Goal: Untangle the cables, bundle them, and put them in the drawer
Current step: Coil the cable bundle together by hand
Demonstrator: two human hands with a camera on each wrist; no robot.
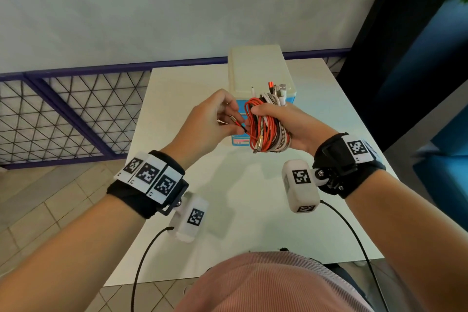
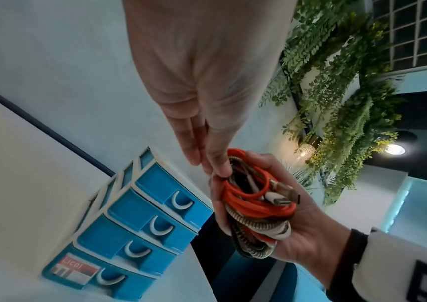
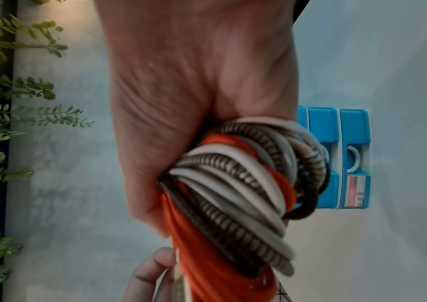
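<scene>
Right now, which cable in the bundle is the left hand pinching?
The orange cable: the left hand pinches its loose plug end, while the white and braided cables stay coiled in the right hand.

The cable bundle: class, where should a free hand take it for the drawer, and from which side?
Grip the cable bundle round its middle, from the side, as the right hand does: the loops run lengthwise, and plugs stick out on top.

A white rectangular desk (image 1: 253,210) stands against a pale grey-blue wall (image 1: 152,7). Left of it runs a purple metal railing with triangular wire mesh (image 1: 71,114) above a beige tiled floor (image 1: 50,200). Trailing green foliage (image 2: 336,102) hangs at the right beside a glowing round ceiling lamp (image 2: 394,149).
</scene>
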